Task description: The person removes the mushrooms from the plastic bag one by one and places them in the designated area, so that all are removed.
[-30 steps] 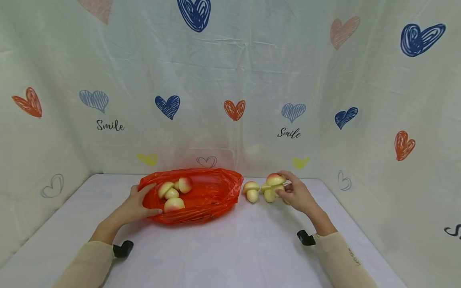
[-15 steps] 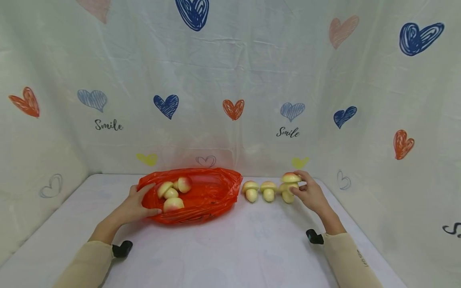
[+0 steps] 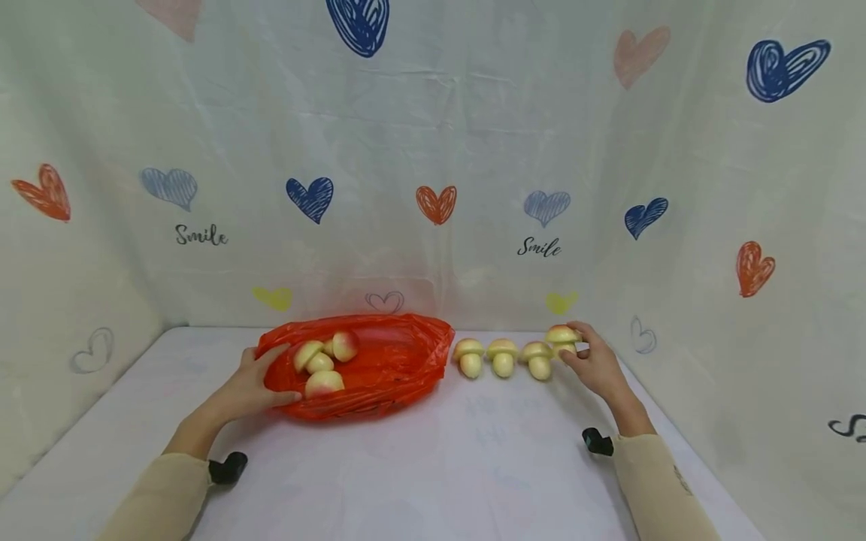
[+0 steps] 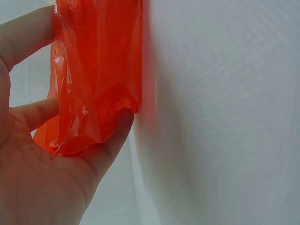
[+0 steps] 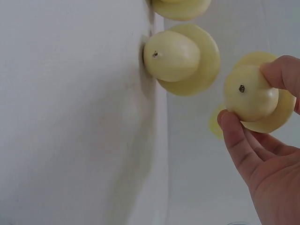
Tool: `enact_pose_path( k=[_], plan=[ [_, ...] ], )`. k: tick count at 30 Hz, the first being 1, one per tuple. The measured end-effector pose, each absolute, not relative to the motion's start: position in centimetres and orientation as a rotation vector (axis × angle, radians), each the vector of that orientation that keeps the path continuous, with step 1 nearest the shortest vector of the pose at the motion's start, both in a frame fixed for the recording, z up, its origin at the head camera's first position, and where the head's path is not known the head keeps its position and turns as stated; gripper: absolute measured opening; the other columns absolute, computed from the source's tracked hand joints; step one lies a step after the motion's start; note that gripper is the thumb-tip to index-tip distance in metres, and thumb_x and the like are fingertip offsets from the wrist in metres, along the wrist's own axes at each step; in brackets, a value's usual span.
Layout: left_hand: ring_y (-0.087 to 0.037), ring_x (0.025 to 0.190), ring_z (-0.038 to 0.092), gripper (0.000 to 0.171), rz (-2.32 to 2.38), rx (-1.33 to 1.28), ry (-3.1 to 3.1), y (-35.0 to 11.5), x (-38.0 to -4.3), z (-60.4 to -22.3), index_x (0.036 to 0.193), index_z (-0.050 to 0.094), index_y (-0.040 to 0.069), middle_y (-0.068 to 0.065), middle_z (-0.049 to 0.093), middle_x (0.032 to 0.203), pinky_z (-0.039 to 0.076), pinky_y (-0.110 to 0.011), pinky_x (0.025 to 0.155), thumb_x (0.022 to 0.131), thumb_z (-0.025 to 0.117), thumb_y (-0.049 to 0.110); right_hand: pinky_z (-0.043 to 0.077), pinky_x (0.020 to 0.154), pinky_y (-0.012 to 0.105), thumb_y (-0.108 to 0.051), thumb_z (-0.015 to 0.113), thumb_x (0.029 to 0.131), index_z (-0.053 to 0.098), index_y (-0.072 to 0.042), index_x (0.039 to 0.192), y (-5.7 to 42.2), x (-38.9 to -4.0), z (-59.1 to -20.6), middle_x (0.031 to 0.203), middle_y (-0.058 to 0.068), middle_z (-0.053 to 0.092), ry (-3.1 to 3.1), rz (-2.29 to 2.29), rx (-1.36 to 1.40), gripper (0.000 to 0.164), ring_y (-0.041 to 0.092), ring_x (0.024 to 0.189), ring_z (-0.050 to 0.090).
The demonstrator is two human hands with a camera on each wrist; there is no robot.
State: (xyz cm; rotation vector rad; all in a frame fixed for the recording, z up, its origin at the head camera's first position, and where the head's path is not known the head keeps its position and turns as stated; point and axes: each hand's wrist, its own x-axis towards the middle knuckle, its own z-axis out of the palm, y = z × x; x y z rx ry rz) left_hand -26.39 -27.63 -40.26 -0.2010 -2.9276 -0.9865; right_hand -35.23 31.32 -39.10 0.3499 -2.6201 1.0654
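Note:
My left hand (image 3: 253,383) grips the left end of a red plastic bag (image 3: 406,368), thumb at the front and fingers at the back; the left wrist view shows the bag (image 4: 103,56) between them. Three toy mushrooms (image 3: 325,385) with pale stalks and pinkish-yellow caps lie in the bag's mouth. At the right, my right hand (image 3: 595,364) pinches another toy mushroom (image 3: 561,338) between thumb and fingers. In the right wrist view this mushroom (image 5: 251,93) is held by its stalk, raised off the tabletop. Beside it a standing mushroom (image 5: 171,56) ends the row.
Three mushrooms stand in a row right of the bag, the nearest to it (image 3: 468,358) close by its edge. A white-covered table (image 3: 433,473) lies beneath. Behind and at both sides hangs a pale curtain (image 3: 372,135) printed with hearts.
My right hand has carried its mushroom rightward, from over the row to the row's right end. My left hand stays at the bag. The view has shifted slightly.

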Motion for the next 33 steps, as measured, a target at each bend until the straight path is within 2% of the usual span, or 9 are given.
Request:
enact_pose_path(
  k=[7, 11, 24, 33],
  plan=[
    [-0.061, 0.121, 0.027, 0.097, -0.982, -0.192, -2.941, -27.8, -26.5, -40.0, 0.146, 0.025, -0.001, -0.039, 0.010, 0.136, 0.032, -0.072, 0.092, 0.077, 0.077, 0.043, 0.051, 0.059, 0.033, -0.018, 0.063, 0.092, 0.037, -0.009, 0.142, 32.5, -35.6, -39.8, 0.128, 0.028, 0.045, -2.630, 1.011, 0.315, 0.057, 0.033, 0.083, 0.061],
    [-0.061, 0.121, 0.028, 0.097, -0.990, -0.210, -2.926, -27.7, -26.6, -40.1, 0.146, 0.026, -0.001, -0.038, 0.012, 0.135, 0.032, -0.072, 0.093, 0.076, 0.078, 0.041, 0.051, 0.061, 0.034, -0.014, 0.064, 0.091, 0.038, -0.007, 0.140, 33.1, -35.6, -40.2, 0.126, 0.030, 0.046, -2.651, 0.973, 0.306, 0.056, 0.035, 0.083, 0.061],
    [-0.059, 0.120, 0.029, 0.097, -0.977, -0.214, -2.917, -27.5, -26.3, -40.3, 0.146, 0.026, 0.000, -0.036, 0.015, 0.133, 0.032, -0.072, 0.094, 0.076, 0.078, 0.042, 0.049, 0.063, 0.034, -0.013, 0.067, 0.088, 0.041, -0.004, 0.136, 33.9, -35.8, -41.2, 0.122, 0.032, 0.051, -2.725, 0.885, 0.289, 0.056, 0.032, 0.081, 0.060],
    [-0.059, 0.120, 0.030, 0.097, -0.983, -0.219, -2.912, -27.5, -26.4, -40.3, 0.146, 0.026, 0.000, -0.036, 0.016, 0.132, 0.033, -0.072, 0.093, 0.075, 0.078, 0.041, 0.048, 0.063, 0.033, -0.014, 0.065, 0.090, 0.038, -0.003, 0.139, 33.7, -35.7, -41.4, 0.126, 0.033, 0.047, -2.800, 0.924, 0.288, 0.056, 0.030, 0.081, 0.058]
  ],
)
